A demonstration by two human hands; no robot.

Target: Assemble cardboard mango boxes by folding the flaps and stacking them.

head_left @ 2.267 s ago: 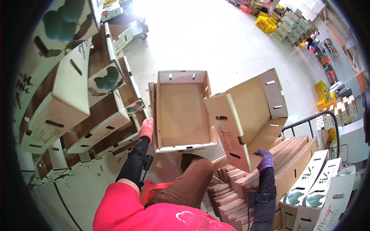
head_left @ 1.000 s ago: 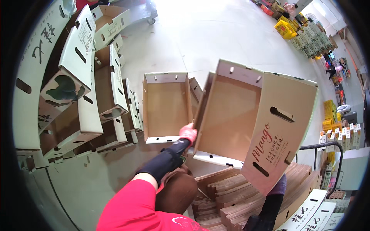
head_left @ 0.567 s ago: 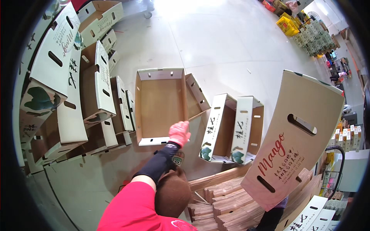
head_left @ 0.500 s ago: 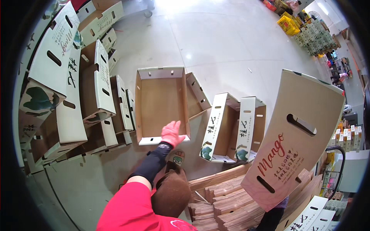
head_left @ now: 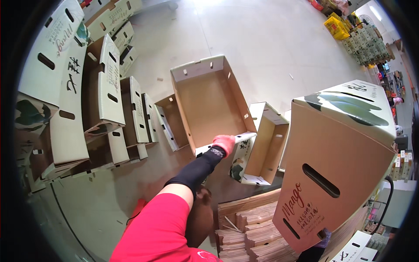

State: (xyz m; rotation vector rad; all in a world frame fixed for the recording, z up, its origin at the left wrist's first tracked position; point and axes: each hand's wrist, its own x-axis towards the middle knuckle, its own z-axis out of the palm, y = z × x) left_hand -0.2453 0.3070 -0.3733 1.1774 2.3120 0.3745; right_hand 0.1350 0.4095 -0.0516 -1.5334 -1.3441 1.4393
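My left hand (head_left: 224, 144), in a pink glove, is closed over the near wall of an open, shallow cardboard box (head_left: 205, 100). That box is brown inside and stands turned slightly askew, its inside facing up. At the right, a large mango carton (head_left: 270, 218) with handle slots, red lettering and green fruit artwork is held up at a tilt. My right hand (head_left: 324, 238), in a purple glove, grips its lower edge; most of its fingers are hidden behind the carton.
Stacks of printed cartons (head_left: 107, 87) line the left side. Another open box (head_left: 172, 120) lies partly behind the held one, and a white box (head_left: 262, 144) stands to its right. Flattened cardboard bundles (head_left: 257, 227) lie below. Yellow crates (head_left: 336, 28) stand far right.
My left hand has moved right and closed on the open box's near wall. That box has shifted right and turned. The carton at the right has tilted, exposing its printed end panel.
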